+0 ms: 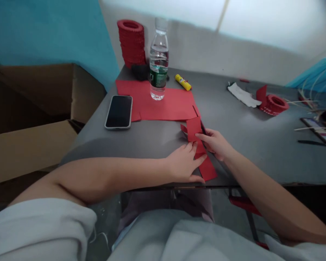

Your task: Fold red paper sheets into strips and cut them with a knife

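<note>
Near the table's front edge lies a folded red paper strip (208,168), with one part raised at its upper end. My left hand (185,162) rests on the strip from the left, its fingers spread. From the right, my right hand (215,143) pinches the raised red part, thumb on its face and the other fingers behind. A dark, thin object, partly hidden, runs along the right side of the paper by my right fingers; I cannot make out what it is. Just behind both hands are flat red paper sheets (165,107).
A water bottle (159,61) stands on the red sheets, a phone (119,112) to their left. Behind are a red paper stack (132,43) and a yellow tube (183,82). A red roll (277,104) and another phone (322,131) lie right. Left is a cardboard box (32,152).
</note>
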Demonstrator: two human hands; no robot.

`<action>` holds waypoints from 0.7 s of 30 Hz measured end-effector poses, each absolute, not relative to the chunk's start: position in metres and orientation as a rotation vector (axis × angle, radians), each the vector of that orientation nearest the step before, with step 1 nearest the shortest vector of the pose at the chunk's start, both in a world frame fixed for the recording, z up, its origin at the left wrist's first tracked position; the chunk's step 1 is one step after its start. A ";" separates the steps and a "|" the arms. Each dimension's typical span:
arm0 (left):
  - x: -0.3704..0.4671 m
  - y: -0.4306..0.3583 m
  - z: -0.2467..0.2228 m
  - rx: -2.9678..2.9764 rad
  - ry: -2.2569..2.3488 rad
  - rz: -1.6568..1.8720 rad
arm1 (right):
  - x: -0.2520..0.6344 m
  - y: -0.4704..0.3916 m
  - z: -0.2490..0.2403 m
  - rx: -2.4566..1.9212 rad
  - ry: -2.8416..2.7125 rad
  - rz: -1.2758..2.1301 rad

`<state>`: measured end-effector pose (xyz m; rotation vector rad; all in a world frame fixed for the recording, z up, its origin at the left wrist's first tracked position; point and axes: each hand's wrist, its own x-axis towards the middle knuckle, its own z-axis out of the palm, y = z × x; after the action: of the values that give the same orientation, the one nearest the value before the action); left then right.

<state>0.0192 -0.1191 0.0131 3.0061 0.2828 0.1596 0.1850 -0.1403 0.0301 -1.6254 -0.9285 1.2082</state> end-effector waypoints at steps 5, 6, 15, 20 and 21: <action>0.018 -0.119 0.011 3.024 0.284 0.165 | 0.190 -0.148 0.030 -1.608 -1.098 0.954; 0.018 -0.120 0.011 3.030 0.286 0.164 | 0.190 -0.148 0.030 -1.612 -1.123 0.891; 0.016 -0.110 0.015 3.075 0.442 0.261 | 0.178 -0.104 0.025 -1.580 -0.963 0.842; 0.016 -0.074 0.018 3.118 0.315 0.263 | 0.177 -0.063 0.016 -1.649 -0.906 0.880; 0.016 -0.068 0.018 3.123 0.275 0.226 | 0.180 -0.058 0.016 -1.645 -0.918 0.860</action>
<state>0.0160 -0.0684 0.0185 3.1229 0.2749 0.2258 0.1799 -0.0581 0.0156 -1.6453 -0.9178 0.8595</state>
